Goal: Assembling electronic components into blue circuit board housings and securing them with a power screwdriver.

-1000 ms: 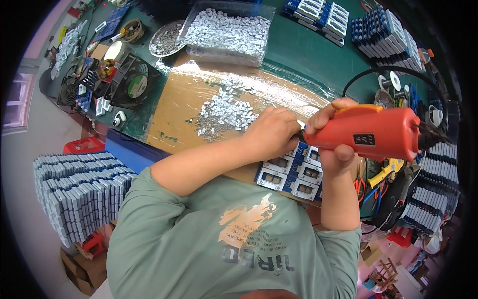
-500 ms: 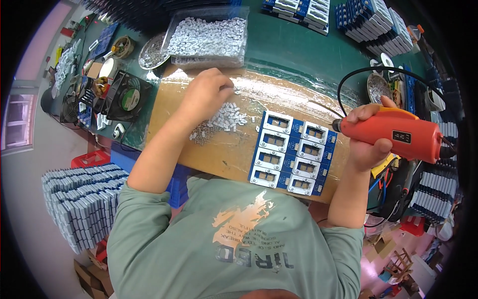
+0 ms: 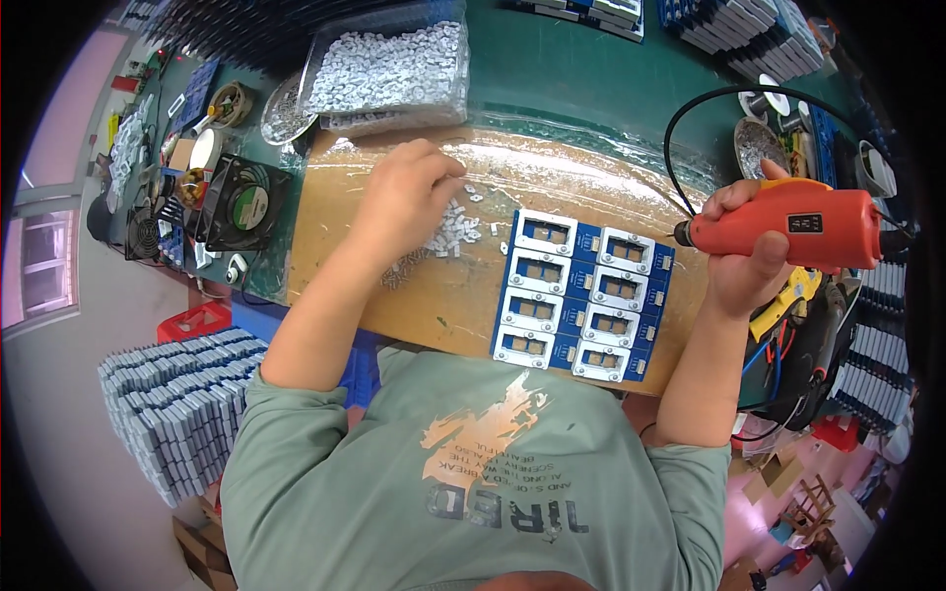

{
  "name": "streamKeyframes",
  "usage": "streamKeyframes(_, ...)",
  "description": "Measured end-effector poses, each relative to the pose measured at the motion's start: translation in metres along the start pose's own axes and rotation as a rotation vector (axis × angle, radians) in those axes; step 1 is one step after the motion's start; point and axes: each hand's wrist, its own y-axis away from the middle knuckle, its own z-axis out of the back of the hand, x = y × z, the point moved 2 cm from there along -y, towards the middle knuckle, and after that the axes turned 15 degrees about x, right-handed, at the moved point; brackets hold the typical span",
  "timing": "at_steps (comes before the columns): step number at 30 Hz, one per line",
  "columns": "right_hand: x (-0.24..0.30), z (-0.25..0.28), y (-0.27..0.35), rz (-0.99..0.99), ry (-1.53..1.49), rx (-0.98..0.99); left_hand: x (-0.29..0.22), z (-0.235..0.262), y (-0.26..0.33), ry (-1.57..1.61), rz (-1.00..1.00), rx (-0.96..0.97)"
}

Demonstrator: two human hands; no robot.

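My left hand [image 3: 406, 202] bends over a pile of small white plastic pieces [image 3: 455, 234], its thumb and fingers closed together. Whatever is between those fingertips is hidden. Small metal screws [image 3: 402, 268] lie beside the pile, partly under my wrist. In my right hand [image 3: 751, 258] is a red electric screwdriver [image 3: 818, 227], held level with its bit pointing left. The bit is near the upper right corner of a blue circuit board panel [image 3: 574, 317]. White rectangular frames [image 3: 532, 309] sit on the panel in two columns, with screw heads at their ends.
A clear bin [image 3: 394, 118] full of white pieces stands at the back, beside a metal dish [image 3: 288, 118]. A black fan [image 3: 243, 204] is at left. Stacked assemblies [image 3: 187, 409] rise at lower left and others [image 3: 744, 37] at far right. A black cable [image 3: 680, 128] arches behind the screwdriver.
My left hand has shifted slightly and covers more of the white pile. The screwdriver has moved a little right and up in the picture. The whole view has shifted slightly.
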Motion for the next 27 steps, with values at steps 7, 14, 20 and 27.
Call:
streamKeyframes(7, -0.002, 0.001, 0.002, -0.009, 0.019, 0.017, -0.015, -0.007, 0.001, -0.026, -0.069, 0.139)
streamKeyframes(14, -0.003, 0.002, 0.000, -0.016, 0.032, 0.012, -0.009, -0.013, -0.004, -0.060, -0.081, 0.042)
streamKeyframes(20, -0.003, 0.004, 0.000, -0.033, 0.047, -0.004, -0.006, -0.010, -0.006, -0.082, -0.078, 0.073)
streamKeyframes(27, -0.003, 0.004, 0.000, -0.039, 0.015, -0.011, -0.015, -0.011, -0.005, -0.102, -0.144, 0.109)
